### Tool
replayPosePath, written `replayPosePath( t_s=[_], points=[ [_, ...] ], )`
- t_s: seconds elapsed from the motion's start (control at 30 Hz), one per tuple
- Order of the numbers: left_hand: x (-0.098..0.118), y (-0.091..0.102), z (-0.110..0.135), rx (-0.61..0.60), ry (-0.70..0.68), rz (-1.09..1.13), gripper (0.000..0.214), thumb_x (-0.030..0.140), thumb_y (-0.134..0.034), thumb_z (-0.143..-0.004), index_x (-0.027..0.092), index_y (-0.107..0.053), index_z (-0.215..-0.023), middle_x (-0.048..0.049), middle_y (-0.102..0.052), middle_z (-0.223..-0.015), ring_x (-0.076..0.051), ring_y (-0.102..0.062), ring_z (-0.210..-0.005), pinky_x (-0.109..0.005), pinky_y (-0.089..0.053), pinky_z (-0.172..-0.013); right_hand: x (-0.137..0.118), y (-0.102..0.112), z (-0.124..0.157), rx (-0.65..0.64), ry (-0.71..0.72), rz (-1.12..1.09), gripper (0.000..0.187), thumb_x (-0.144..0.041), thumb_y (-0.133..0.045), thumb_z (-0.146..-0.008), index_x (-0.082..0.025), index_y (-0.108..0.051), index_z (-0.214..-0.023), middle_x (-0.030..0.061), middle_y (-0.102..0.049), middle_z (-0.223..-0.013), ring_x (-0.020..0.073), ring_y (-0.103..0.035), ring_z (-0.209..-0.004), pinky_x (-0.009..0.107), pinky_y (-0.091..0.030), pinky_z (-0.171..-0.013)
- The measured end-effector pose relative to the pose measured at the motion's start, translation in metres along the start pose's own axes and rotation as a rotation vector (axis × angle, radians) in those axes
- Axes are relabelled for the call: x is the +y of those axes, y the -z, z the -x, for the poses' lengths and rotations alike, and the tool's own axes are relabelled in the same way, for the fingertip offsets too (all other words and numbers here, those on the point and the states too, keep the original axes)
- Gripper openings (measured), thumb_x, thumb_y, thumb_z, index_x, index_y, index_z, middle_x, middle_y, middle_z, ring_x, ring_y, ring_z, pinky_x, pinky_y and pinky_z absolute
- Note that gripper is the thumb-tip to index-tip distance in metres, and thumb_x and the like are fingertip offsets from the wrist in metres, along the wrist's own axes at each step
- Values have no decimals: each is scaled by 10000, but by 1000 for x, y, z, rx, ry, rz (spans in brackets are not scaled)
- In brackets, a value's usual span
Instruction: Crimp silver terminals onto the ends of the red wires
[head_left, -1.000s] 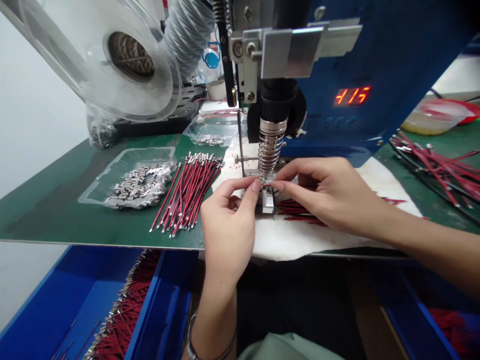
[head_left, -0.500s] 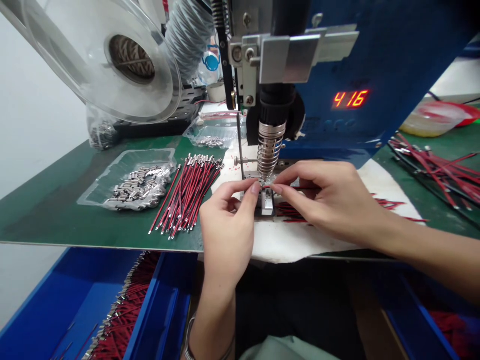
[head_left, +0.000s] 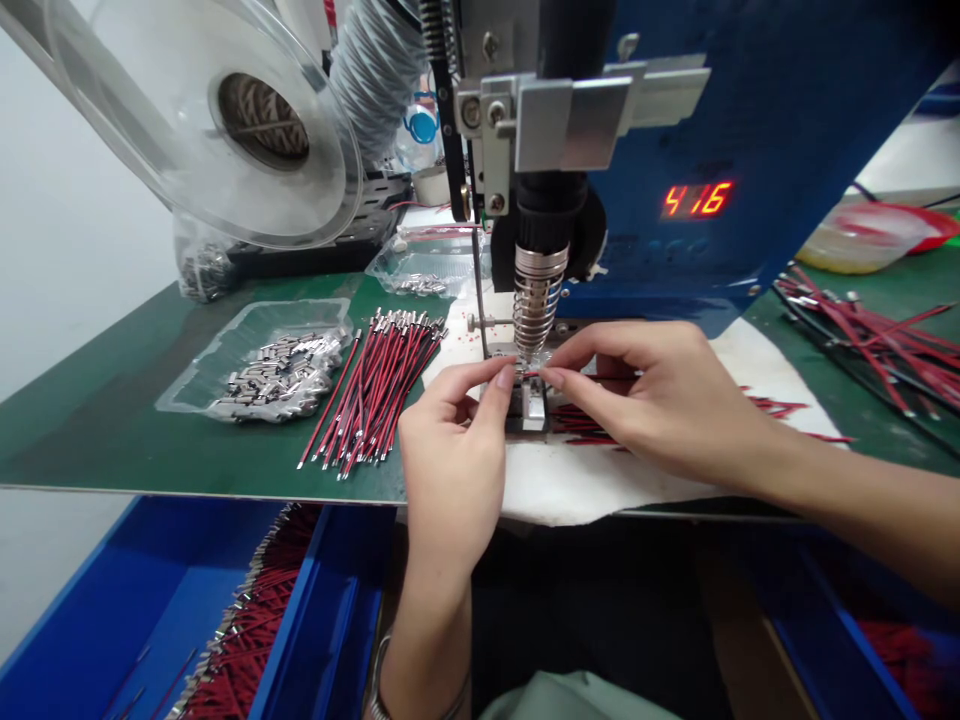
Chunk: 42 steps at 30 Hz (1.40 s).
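Note:
Both hands meet under the tip of a soldering machine's spring-wrapped iron, at a small metal fixture. My right hand pinches a thin red-and-black wire between thumb and forefinger, its near end reaching the fixture. On the fixture's left side, my left hand has thumb and forefinger pressed together; whatever lies between them is hidden. More red-and-black wires lie below my right hand on a white cloth.
Left of my hands lies a bundle of wires with metal ends, beside a clear tray of small metal connectors. A blue bin below holds finished-looking wires. The blue machine body shows 416. Loose wires lie at right.
Both hands keep the same pinch at the fixture. Only a very slight shift of the view shows.

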<state>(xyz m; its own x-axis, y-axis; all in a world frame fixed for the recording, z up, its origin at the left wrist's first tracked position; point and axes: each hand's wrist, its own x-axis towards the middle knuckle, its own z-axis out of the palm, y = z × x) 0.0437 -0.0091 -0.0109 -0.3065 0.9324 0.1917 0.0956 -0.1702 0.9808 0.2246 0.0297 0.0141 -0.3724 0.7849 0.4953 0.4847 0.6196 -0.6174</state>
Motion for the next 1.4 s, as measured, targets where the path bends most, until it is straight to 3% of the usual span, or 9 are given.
replayPosePath(
  t_s=[0.2,0.8,1.07,1.4],
  points=[
    [1,-1,0,11,-2,-4,109,298,-839,-937,209,-896,-964,4,-631,-646,-106,-527,-591,-204,-452,-555,1,0,0,-8,-35,-7,147,-262,-734,-983,-240,-792,-849,8,-770,-719,156,-563,-497,339,-450,-535],
    [1,-1,2,0,-6,-2,127,321,-853,-936,207,-897,-972,-37,-753,-806,-120,-612,-665,-222,-503,-614,0,1,0,-19,-59,-20,148,-284,-722,-976,-248,-795,-852,4,-759,-684,158,-539,-476,342,-413,-482],
    [1,-1,0,-6,-19,-7,121,319,-844,-948,212,-896,-969,-42,-775,-834,-134,-642,-690,-241,-521,-647,0,1,0,-19,-44,4,144,-255,-725,-986,-239,-800,-865,3,-772,-720,157,-556,-493,335,-500,-598],
    [1,0,2,-7,-5,-24,144,327,-840,-951,205,-898,-1000,-43,-771,-843,-144,-635,-702,-250,-522,-651,0,1,-1,-21,-59,-8,151,-285,-726,-987,-257,-796,-856,14,-790,-750,165,-566,-513,351,-471,-539]
  ],
)
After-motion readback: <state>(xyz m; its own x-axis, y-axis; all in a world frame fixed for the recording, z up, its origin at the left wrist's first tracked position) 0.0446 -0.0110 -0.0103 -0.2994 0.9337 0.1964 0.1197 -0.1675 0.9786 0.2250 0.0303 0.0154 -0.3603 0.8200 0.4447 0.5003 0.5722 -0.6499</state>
